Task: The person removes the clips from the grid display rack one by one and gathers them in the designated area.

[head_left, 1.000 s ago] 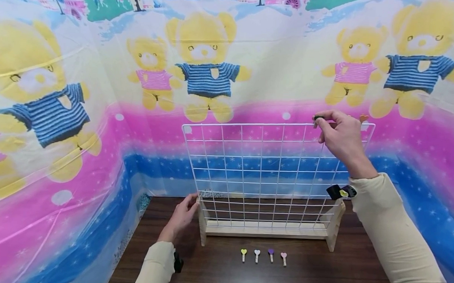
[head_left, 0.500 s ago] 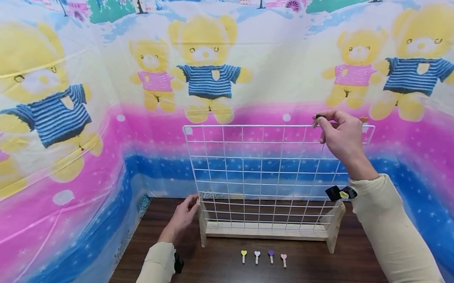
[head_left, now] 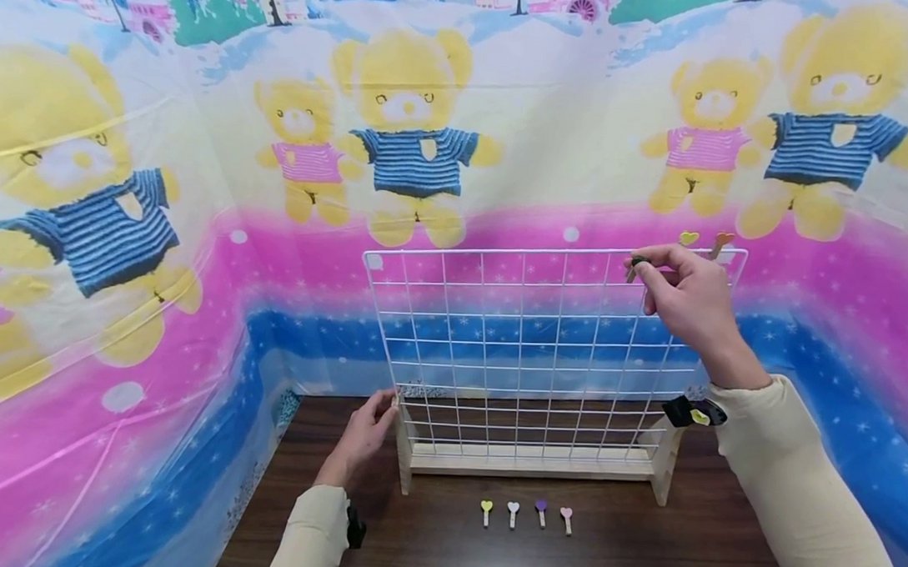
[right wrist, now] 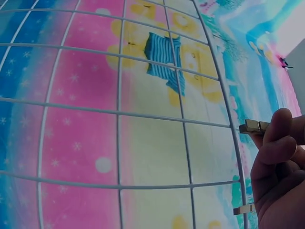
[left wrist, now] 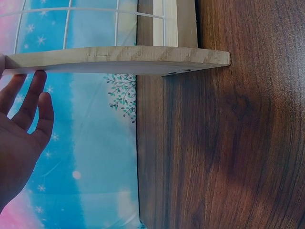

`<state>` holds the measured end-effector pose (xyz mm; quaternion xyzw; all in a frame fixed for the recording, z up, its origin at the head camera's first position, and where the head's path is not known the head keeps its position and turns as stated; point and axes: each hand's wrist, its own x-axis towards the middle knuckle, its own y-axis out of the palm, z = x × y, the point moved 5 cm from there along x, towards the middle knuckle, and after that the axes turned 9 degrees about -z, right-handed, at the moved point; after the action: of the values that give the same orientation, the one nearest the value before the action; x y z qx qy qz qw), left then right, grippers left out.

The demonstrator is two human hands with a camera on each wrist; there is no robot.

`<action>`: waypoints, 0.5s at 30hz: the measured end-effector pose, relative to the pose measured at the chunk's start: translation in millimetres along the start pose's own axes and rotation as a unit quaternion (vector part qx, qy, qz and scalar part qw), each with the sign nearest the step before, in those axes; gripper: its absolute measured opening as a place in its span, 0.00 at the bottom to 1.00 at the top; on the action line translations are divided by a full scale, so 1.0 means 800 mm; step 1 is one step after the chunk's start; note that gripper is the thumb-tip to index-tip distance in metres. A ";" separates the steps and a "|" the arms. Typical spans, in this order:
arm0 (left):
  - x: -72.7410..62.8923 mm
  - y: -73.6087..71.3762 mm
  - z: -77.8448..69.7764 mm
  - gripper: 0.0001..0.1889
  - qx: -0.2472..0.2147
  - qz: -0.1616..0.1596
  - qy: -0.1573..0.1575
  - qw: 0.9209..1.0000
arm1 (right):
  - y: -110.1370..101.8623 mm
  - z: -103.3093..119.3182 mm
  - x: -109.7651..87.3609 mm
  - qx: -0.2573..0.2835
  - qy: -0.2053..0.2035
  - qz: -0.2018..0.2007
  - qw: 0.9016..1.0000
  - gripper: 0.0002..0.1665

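In the head view, my right hand (head_left: 689, 304) pinches a small wooden clothespin (head_left: 635, 270) with a dark heart on it, just below the top wire of the white grid rack (head_left: 523, 318). The right wrist view has this clothespin's wooden end (right wrist: 250, 126) at the grid's edge wire, my fingertips (right wrist: 282, 123) behind it. My left hand (head_left: 366, 431) holds the top of the rack's left wooden upright (left wrist: 114, 56), its thumb on one face and fingers on the other. A yellow heart clothespin (head_left: 688, 238) and an orange heart clothespin (head_left: 722, 242) stand on the top wire, right of the held one.
On the dark wooden table (head_left: 610, 556), in front of the rack's base bar (head_left: 530, 466), lie yellow (head_left: 487, 513), white (head_left: 513, 514), purple (head_left: 541, 513) and pink (head_left: 567, 520) heart clothespins in a row. A bear-print cloth (head_left: 548, 170) hangs behind and at the sides.
My right hand has lowered with the dark heart clothespin from the top wire to just below it, uncovering the yellow heart clothespin behind. My left hand stays in place.
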<state>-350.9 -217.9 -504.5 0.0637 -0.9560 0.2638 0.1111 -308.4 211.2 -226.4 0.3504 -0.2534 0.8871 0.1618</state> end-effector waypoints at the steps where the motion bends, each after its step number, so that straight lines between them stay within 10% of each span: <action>1: 0.000 0.000 0.000 0.20 0.000 0.000 -0.001 1.000 | 0.000 -0.002 -0.002 -0.002 0.000 0.003 1.000 0.15; 15: 0.000 0.000 -0.001 0.19 0.009 -0.001 -0.003 1.000 | 0.003 -0.035 -0.042 -0.006 0.011 0.059 0.998 0.13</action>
<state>-350.7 -217.4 -504.0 0.0670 -0.9538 0.2722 0.1076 -300.9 221.4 -268.3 0.3239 -0.2774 0.8973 0.1143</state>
